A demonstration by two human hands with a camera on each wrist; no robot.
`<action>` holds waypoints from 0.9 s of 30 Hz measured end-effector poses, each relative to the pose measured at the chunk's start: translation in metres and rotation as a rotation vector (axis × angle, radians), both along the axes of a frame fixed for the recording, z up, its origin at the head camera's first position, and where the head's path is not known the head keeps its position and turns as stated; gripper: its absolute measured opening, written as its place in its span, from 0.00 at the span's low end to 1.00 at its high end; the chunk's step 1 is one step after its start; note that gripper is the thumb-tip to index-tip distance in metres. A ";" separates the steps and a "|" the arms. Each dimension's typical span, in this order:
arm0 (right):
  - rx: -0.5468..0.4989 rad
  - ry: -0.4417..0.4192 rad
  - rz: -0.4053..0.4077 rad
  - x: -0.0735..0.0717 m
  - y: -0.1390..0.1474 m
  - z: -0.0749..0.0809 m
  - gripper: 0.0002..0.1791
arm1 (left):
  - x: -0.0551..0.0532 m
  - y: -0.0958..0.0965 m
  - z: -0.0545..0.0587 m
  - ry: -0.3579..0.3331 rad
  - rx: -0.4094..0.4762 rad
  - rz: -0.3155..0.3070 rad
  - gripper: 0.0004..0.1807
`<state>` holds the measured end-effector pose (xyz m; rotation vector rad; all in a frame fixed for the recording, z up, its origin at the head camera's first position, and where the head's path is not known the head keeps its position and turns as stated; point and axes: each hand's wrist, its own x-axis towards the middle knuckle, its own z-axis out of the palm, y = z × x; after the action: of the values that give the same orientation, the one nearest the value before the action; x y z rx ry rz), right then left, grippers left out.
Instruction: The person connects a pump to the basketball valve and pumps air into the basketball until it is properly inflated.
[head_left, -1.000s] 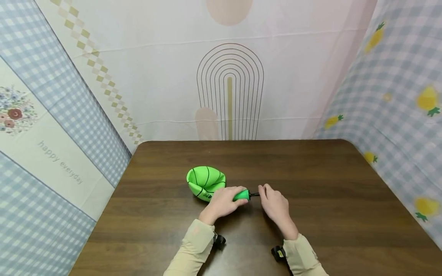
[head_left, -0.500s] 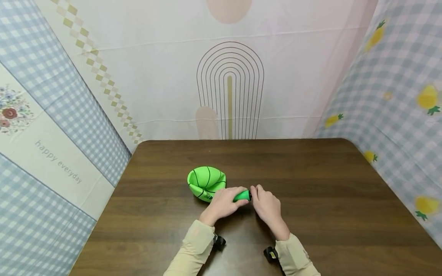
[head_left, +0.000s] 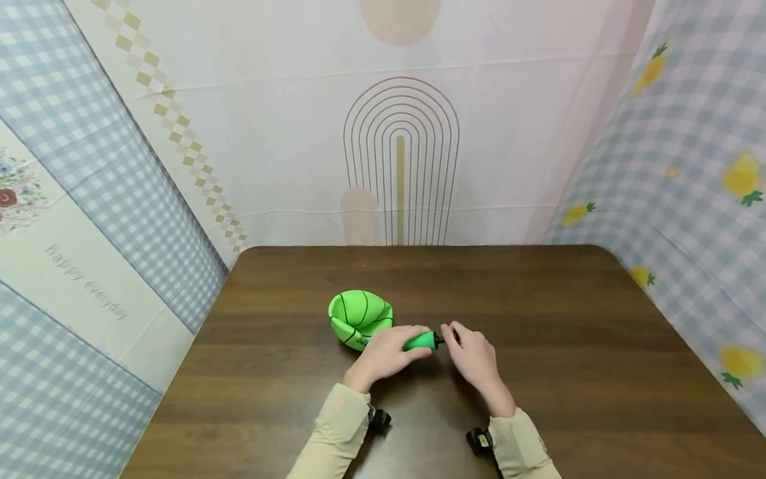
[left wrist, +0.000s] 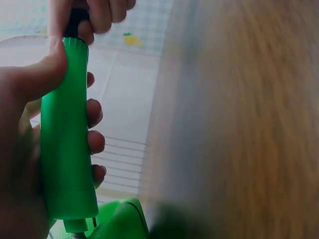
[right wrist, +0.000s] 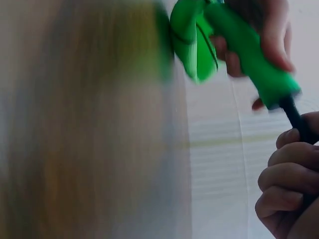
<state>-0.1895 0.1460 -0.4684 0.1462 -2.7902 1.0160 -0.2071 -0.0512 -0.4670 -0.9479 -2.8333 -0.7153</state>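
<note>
A bright green ball (head_left: 366, 309) with black lines, partly deflated and caved in, lies on the table left of my hands. My left hand (head_left: 387, 350) grips the green barrel of a hand pump (left wrist: 70, 134), fingers wrapped round it and thumb along its upper part. The pump's lower end points at the ball, right beside it in the left wrist view. My right hand (head_left: 473, 354) holds the black handle at the other end, fingers curled over it. A short length of black rod (right wrist: 291, 113) shows between barrel and handle. My left hand hides the pump's join with the ball.
The brown wooden table (head_left: 538, 299) reaches to a white patterned cloth (head_left: 287, 146) behind it. Checked cloths hang at the left and right sides. A small black camera (head_left: 380, 422) is strapped to each wrist.
My right hand first moved left, pushing the pump handle in to the barrel, then drew back right, so some rod shows again. My left hand and the ball stay nearly in place.
</note>
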 end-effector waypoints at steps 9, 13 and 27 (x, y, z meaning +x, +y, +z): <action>-0.008 0.074 -0.166 -0.002 0.053 0.001 0.26 | 0.000 -0.007 -0.005 0.012 -0.035 0.008 0.24; 0.011 0.066 -0.164 0.000 0.063 -0.002 0.27 | 0.001 -0.006 -0.005 0.023 -0.044 -0.009 0.25; -0.154 0.071 -0.172 -0.008 0.034 -0.001 0.22 | -0.004 -0.003 -0.002 0.009 0.004 0.055 0.24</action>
<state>-0.1971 0.1804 -0.4694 -0.0749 -2.5957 1.1526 -0.2108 -0.0543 -0.4691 -0.8673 -2.8371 -0.7082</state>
